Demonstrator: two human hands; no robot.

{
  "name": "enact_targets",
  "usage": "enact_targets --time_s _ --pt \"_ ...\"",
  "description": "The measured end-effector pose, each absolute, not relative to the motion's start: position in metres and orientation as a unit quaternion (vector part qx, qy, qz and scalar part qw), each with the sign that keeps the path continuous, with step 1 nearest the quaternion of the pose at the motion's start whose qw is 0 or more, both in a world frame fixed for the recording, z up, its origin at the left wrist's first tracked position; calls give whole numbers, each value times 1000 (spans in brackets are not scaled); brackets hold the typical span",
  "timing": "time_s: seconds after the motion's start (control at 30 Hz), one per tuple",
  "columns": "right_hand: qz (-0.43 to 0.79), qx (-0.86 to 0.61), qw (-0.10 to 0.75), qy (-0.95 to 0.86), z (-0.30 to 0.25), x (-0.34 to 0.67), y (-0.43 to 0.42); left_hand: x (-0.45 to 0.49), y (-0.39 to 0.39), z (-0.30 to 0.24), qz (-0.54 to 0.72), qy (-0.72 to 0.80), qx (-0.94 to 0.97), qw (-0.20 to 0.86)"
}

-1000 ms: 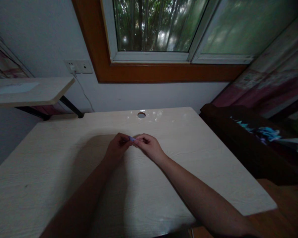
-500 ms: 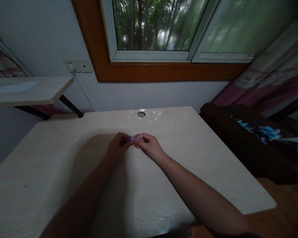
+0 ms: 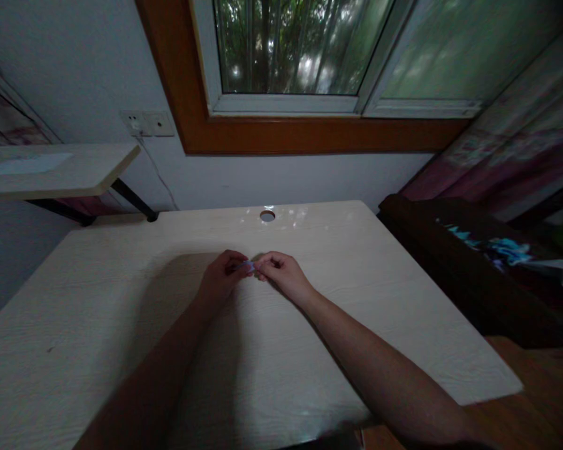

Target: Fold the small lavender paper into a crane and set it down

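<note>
OK, head cam only. L hand (image 3: 219,275) has a narrow thumb-to-index pinch on a small pale-purple piece (image 3: 249,267), too small/blurry to ID further. Piece is approx. mid-desk, btwn the 2 hands, its R end right up against R hand (image 3: 285,273). R hand: thumb + fingers drawn together, narrow; can't tell if it's gripping the piece or just touching. Both are over the wood-grain desk (image 3: 356,281), forearms (image 3: 356,334) coming in from the bottom. Cable hole (image 3: 267,216) is beyond the hands, nr the back edge. Back L: raised shelf (image 3: 87,172) on blk legs (image 3: 135,200), paper sheet (image 3: 28,164) on top. Wall outlet (image 3: 147,124) w/ thin cord (image 3: 157,169) running down behind the desk. Sliding window (image 3: 286,50) in orange-brown wood frame (image 3: 309,135). Far R: dk brown furniture (image 3: 450,281) w/ turquoise item (image 3: 510,250) on it, patterned curtain (image 3: 488,150) above.
</note>
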State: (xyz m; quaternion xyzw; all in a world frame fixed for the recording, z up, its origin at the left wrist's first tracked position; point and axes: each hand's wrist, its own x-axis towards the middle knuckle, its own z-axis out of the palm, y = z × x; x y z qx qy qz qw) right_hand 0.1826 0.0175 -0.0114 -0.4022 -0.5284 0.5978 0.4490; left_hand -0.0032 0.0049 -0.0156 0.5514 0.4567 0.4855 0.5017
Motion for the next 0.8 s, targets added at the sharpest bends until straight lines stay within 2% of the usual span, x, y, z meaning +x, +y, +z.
enact_targets --time_s 0.17,0.8 --pt "607 -391 453 -523 -13 184 18 -1 2 -8 480 455 526 534" --pt "580 -390 434 -569 -12 185 19 -2 2 -6 483 450 529 533"
